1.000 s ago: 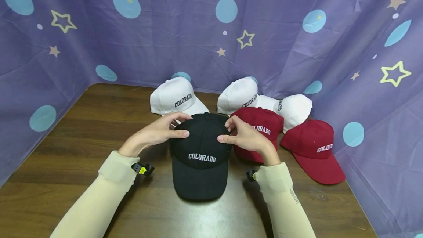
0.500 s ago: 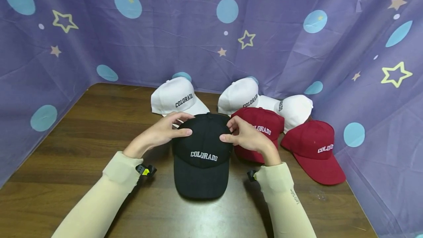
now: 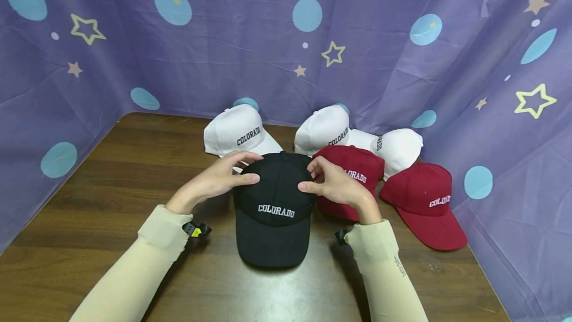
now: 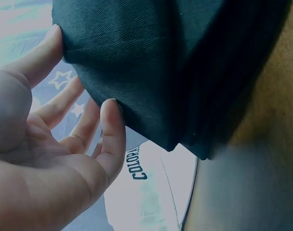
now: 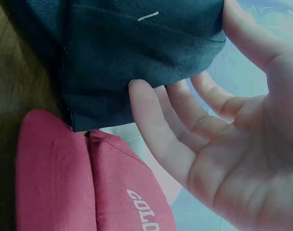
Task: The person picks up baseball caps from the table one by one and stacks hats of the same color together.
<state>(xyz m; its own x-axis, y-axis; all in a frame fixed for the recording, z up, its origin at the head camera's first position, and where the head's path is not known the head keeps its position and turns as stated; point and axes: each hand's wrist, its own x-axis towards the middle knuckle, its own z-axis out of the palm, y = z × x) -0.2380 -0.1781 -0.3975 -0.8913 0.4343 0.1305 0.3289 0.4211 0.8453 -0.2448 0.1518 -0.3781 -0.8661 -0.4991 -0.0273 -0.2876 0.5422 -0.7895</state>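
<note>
A black baseball cap (image 3: pixel 273 190) with white COLORADO lettering sits at the middle of the table, brim toward me. My left hand (image 3: pixel 221 177) grips the left side of its crown, thumb on the front and fingers behind. On the opposite side my right hand (image 3: pixel 332 183) holds the crown in a similar way. Seen from the left wrist, the cap's dark cloth (image 4: pixel 122 57) lies against the thumb and fingertips. The right wrist view shows the curled fingers touching the crown's lower edge (image 5: pixel 117 106). What lies under the cap is hidden.
Behind the black cap stands a white cap (image 3: pixel 234 127). Two more white caps, one farther back (image 3: pixel 319 128) and one at the right (image 3: pixel 399 148), stand brim to brim. A red cap (image 3: pixel 332 160) sits beside my right hand; another red cap (image 3: pixel 420 188) lies near the table's right edge.
The black cap and both hands have shifted very slightly to the right since a second ago. Over the last half second hardly anything has moved.
</note>
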